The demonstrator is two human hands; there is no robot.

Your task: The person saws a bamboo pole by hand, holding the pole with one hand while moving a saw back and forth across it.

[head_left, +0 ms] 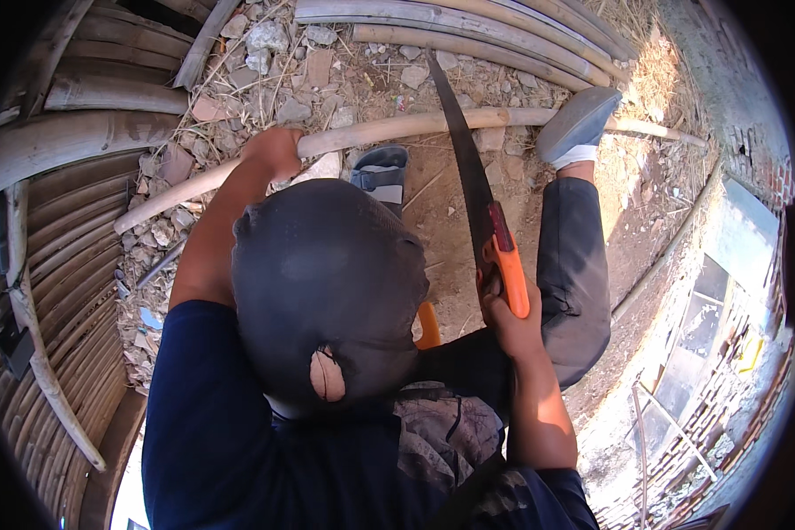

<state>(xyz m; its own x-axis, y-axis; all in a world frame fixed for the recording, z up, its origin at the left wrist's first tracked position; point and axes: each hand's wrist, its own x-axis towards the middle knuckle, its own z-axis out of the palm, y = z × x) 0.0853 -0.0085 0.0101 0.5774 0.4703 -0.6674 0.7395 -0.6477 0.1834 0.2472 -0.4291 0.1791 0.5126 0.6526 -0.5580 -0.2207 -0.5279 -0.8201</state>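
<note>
A long pale bamboo pole [371, 131] lies across the view from left to right. Wrapped round it on the left is my left hand [274, 153], closed. My right hand [506, 314] is closed on the orange handle of a handsaw [466, 146]. The saw's dark blade points away and crosses over the pole to the right of my left hand; whether its teeth bite into the pole I cannot tell. A grey shoe [579, 122] overlaps the pole right of the blade. Another shoe [382, 170] shows just on the near side of the pole.
A black-covered head [327, 283] blocks the middle, partly hiding an orange curved object [428, 325]. Several bamboo poles [468, 31] lie at the far side. Rubble [291, 110] and straw cover the ground. Bamboo slats [71, 238] rise at left, a brick wall [751, 106] at right.
</note>
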